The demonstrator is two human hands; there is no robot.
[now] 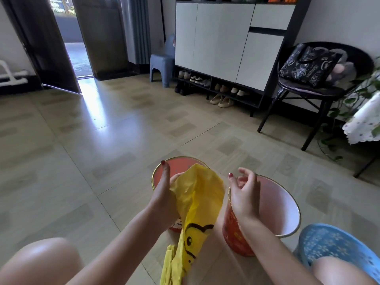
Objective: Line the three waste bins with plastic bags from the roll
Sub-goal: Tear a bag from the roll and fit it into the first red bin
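Left hand point(164, 194) holds a yellow bag point(197, 194) over two round bins; right hand point(243, 194) is free.

The bag is thin, crinkled yellow plastic printed with a black face; it hangs from the left hand down between the knees, where more yellow film point(170, 266) lies bunched. The left thumb points up on the bag's left side and the other fingers are hidden behind the film, apparently curled round its upper part. The right hand is just right of the bag, apart from it, fingers loosely curled and spread, holding nothing. The far bin point(181, 164), metal-rimmed with a coral inside, sits behind the bag. The near bin point(287, 212) is red outside, pale pink and smooth inside, below the right hand. A blue perforated bin point(333, 243) stands at near right on the glossy tiled floor point(102, 140).
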